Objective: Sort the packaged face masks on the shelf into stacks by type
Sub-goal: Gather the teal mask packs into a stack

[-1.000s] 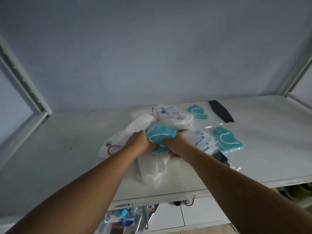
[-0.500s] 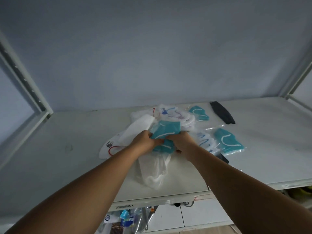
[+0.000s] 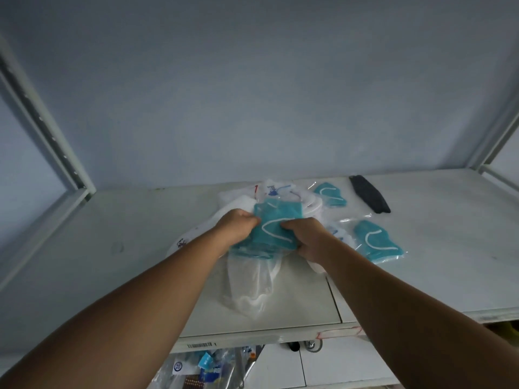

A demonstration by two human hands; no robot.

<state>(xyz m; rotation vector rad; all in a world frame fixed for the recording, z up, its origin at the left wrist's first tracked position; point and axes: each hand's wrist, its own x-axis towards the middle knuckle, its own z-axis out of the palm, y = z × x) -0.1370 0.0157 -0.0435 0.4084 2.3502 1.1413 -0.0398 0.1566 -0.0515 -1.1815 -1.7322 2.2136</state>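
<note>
A heap of packaged masks lies in the middle of the white shelf (image 3: 118, 276). Both hands grip a teal mask pack (image 3: 276, 224) over the heap: my left hand (image 3: 238, 227) holds its left edge, my right hand (image 3: 307, 237) its right edge. More teal packs seem pressed under it. White mask packs (image 3: 250, 284) hang below toward the shelf front, and white printed packs (image 3: 280, 192) lie behind. To the right lie two single teal mask packs (image 3: 375, 242) (image 3: 331, 193) and a black mask (image 3: 369, 197).
The grey back wall stands close behind the heap. Slanted shelf posts (image 3: 53, 141) (image 3: 497, 141) frame both sides. Below the shelf's front edge a lower level holds plastic bags with small packages (image 3: 207, 369).
Both hands have raised the teal pack and spread it flatter between them, so more of its face shows. The view has shifted slightly; the other packs lie where they were.
</note>
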